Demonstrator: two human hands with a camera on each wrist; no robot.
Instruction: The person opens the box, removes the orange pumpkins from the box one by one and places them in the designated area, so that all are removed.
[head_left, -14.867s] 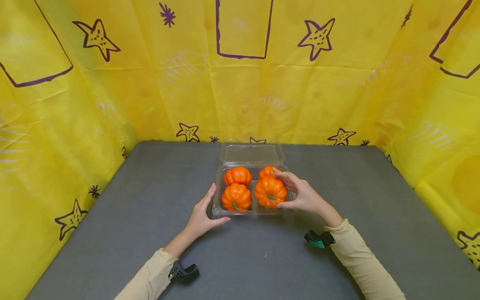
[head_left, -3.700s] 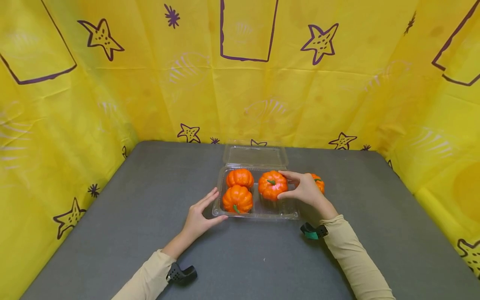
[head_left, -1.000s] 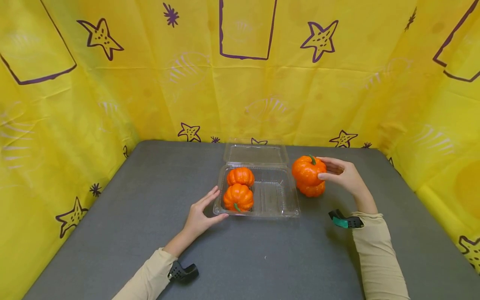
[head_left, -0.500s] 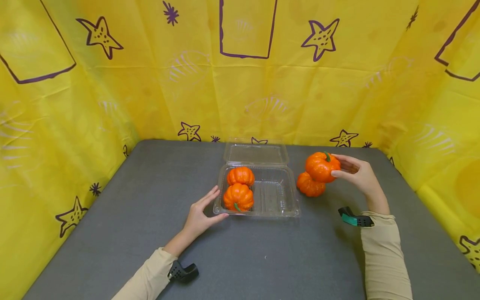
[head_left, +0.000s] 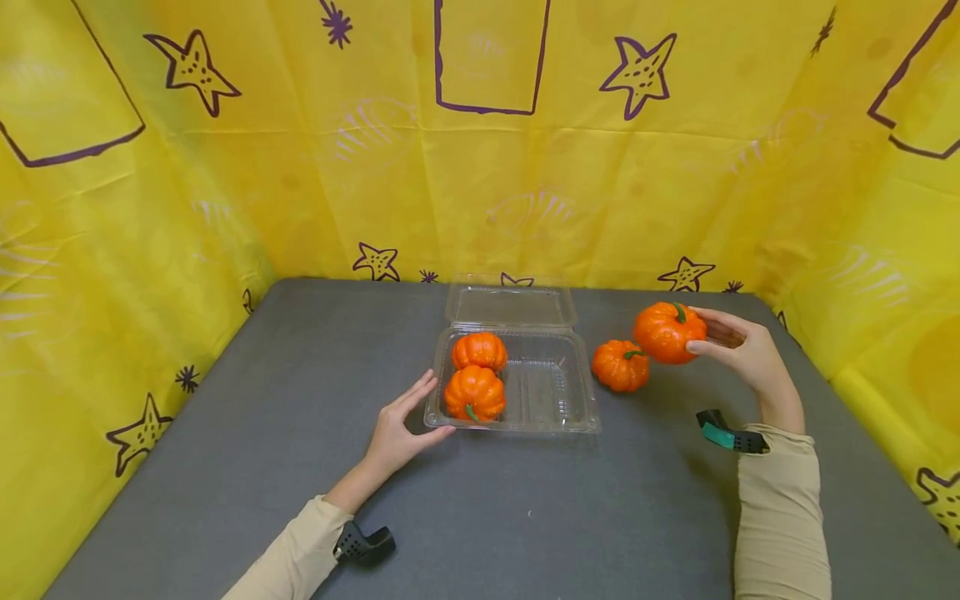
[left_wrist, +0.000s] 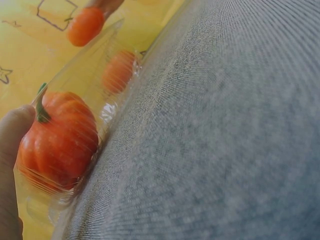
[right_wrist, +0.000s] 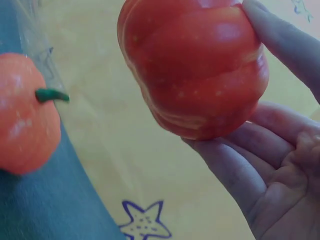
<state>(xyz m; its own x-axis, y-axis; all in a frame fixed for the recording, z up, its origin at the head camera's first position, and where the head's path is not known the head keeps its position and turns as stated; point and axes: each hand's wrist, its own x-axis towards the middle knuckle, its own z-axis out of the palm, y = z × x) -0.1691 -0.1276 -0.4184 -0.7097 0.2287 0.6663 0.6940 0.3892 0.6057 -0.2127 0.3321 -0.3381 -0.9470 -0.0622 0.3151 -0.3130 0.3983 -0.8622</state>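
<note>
An orange toy pumpkin with a green stem (head_left: 670,333) is up off the table at the right, its stem tipped back. My right hand (head_left: 744,354) grips it between thumb and fingers; the right wrist view shows the pumpkin (right_wrist: 195,70) close up. On the table below and left of it sits a second pumpkin (head_left: 621,367). A clear plastic clamshell container (head_left: 540,392) holds two more pumpkins (head_left: 476,393) in its left half; its right half is bare. My left hand (head_left: 393,433) has straight fingers at the container's left side and its thumb at the front corner.
The container's raised lid (head_left: 512,307) leans back towards the yellow patterned cloth (head_left: 480,192), which walls the grey table (head_left: 540,517) at the back and both sides. Black bands (head_left: 367,543) sit at both wrists.
My right hand has taken two pumpkins from the container's right half, setting one on the table. In the last second it carries the second rightwards, past that one. The left hand stays put.
</note>
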